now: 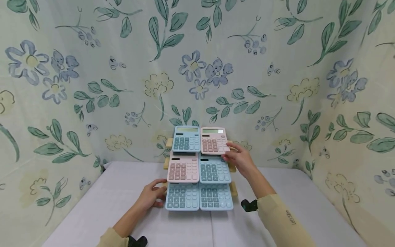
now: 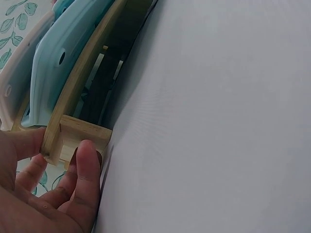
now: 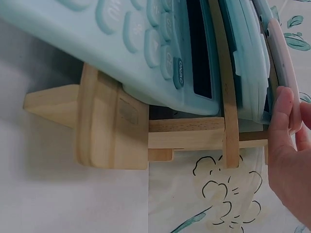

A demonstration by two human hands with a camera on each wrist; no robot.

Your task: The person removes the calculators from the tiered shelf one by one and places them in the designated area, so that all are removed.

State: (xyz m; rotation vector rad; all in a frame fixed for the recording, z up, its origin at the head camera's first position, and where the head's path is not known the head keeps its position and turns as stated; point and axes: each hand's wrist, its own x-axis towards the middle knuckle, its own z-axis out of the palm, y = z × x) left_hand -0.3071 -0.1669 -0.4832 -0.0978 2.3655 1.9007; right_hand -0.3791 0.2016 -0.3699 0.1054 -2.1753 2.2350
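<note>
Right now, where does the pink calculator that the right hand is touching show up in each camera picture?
Head: pink calculator, top right of the wooden rack, right hand at its edge.
Left wrist: not in it.
Right wrist: thin pink edge at far right, by the fingertips.
Shared landmark: the wooden rack.

Place: a staged recording booth, not a lived-in room.
Walls: flowered cloth (image 1: 92, 68) hangs around me on three sides.
Bench: my bench (image 1: 102, 202) wears plain white cloth.
</note>
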